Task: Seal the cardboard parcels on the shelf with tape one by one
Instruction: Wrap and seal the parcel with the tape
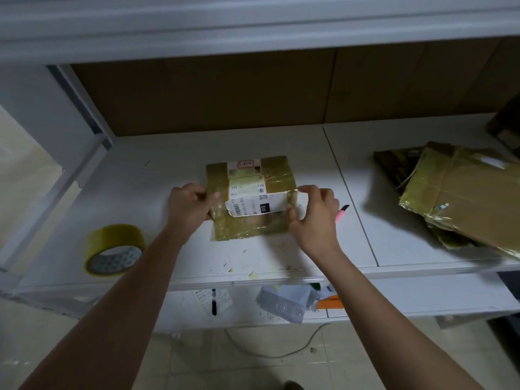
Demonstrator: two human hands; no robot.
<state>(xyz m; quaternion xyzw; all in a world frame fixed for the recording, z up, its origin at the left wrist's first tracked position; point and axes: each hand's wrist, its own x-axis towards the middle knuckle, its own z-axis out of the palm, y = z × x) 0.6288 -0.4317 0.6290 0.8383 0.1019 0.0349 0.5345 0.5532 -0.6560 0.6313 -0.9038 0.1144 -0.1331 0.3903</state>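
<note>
Parcels of cardboard lie on the white shelf [281, 153], and going from left to right the roll of yellowish tape [114, 249] comes first, lying flat near the front edge, apart from everything else. Next, the left hand [189, 205] grips the left end of the small parcel [250, 197], its fingers curled round the corner with the thumb on top. That parcel sits in the middle of the shelf, wrapped in glossy tape, with a white shipping label [253, 205] folded over its top and front. At its right end, the right hand [315, 213] pinches the taped edge between thumb and curled fingers. Just behind that hand, a pink-handled cutter [342, 213] pokes out, resting on the shelf or held against the palm; which, I cannot tell. Farther right, well apart, a flattened taped parcel [472, 198] lies tilted over the shelf's front edge. On the lower shelf sit papers [213, 301] and a crumpled plastic bag [287, 302].
</note>
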